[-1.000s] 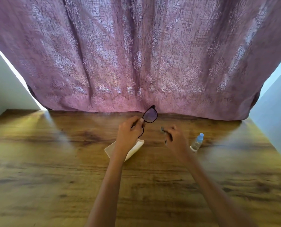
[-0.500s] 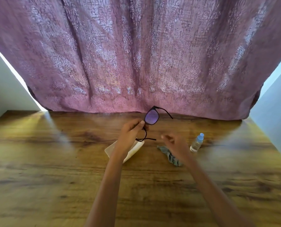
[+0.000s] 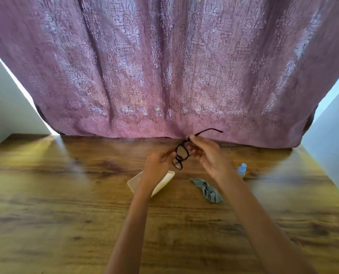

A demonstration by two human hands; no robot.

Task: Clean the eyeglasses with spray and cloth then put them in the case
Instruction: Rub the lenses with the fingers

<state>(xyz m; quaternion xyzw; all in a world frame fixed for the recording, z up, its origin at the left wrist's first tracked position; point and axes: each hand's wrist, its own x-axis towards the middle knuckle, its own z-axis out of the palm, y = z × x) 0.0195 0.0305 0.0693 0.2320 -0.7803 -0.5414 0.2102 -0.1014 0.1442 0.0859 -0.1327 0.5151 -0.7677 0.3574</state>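
Currently: eyeglasses point(image 3: 181, 155), pinched between my left grip point(image 3: 156, 165) and right grip point(image 3: 210, 155), likely for folding the arms. Case point(image 3: 167, 179) lies just beneath the left grip, ready to receive them; cloth point(image 3: 208, 189) and spray point(image 3: 242, 168) sit beside the right.

Colours here are pretty cozy tbh. The case point(image 3: 134, 183) is plain cream-white. Just above it, the eyeglasses point(image 3: 181, 155) have a dark, near-black frame. Right of the case the cloth point(image 3: 208, 190) is a muted grey-green, and further right the spray bottle point(image 3: 242, 169) is clear with a pale blue cap. Under the case the table point(image 3: 66, 214) is warm brown wood grain with darker streaks, yellowish sheen off to the left. Behind the case, the curtain point(image 3: 164, 66) is dusty mauve-pink with a lighter damask-style floral pattern.
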